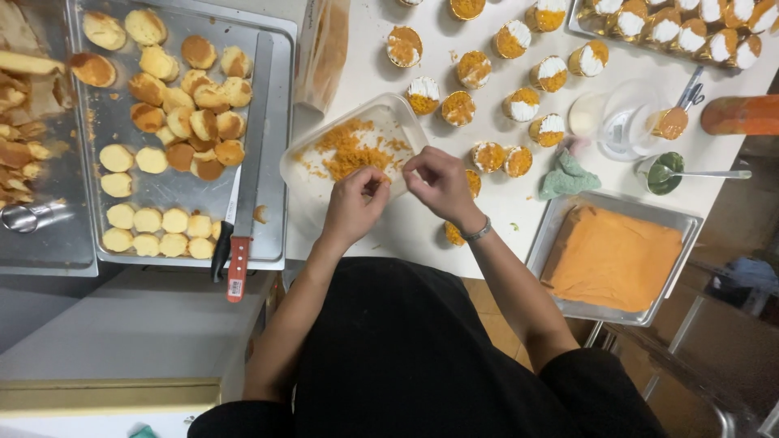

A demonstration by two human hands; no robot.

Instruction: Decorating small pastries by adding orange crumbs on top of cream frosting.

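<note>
My left hand [355,203] and my right hand [439,182] meet at the near edge of a clear plastic tub [302,170] that holds orange crumbs [350,150]. The left fingers pinch a bit of crumb at the tub's rim. The right fingers are bent and close to the left ones; what they hold is hidden. A small round cake [454,234] lies under my right wrist. More small cakes [489,156] topped with crumbs or white cream stand beyond my hands.
A metal tray [272,122] of round sponge discs [182,122] sits left, with a long red-handled knife [243,186]. An orange sheet cake [610,258] fills a pan at right. Green cloth [568,176], clear jug [629,122], green cup with spoon [664,173] lie beyond.
</note>
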